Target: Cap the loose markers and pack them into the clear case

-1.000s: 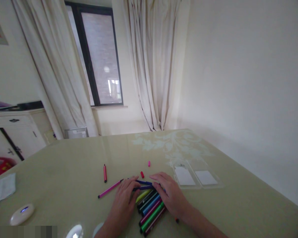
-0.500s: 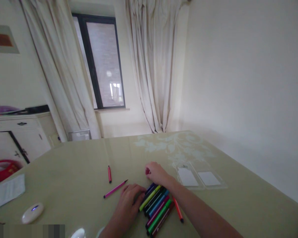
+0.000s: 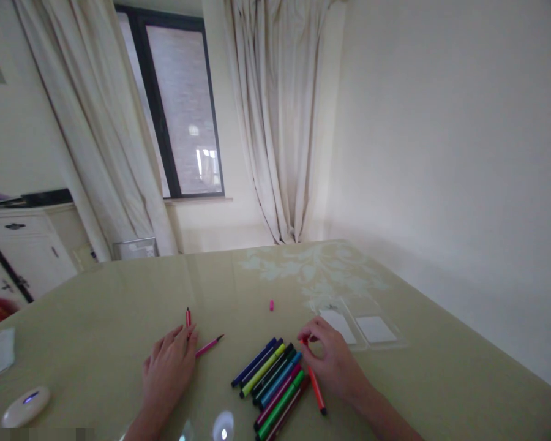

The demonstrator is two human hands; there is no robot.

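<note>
On the surface (image 3: 133,294), the red pen (image 3: 188,317) points away from the person, near end beneath the loosely curled left hand (image 3: 171,362). The right hand (image 3: 334,356), thumb and finger almost meeting, reaches the orange pen's far end (image 3: 316,387); neither grip is clear.

Bare left hand (image 3: 171,360) is palm down, back facing up, fingers bent forward. Bare right hand (image 3: 329,355), well apart from it, curls inward, thumb and forefinger drawn together in a pinch. Left forearm (image 3: 146,419) and right forearm (image 3: 383,410) (both uncovered where visible) enter from below, angled inward.
</note>
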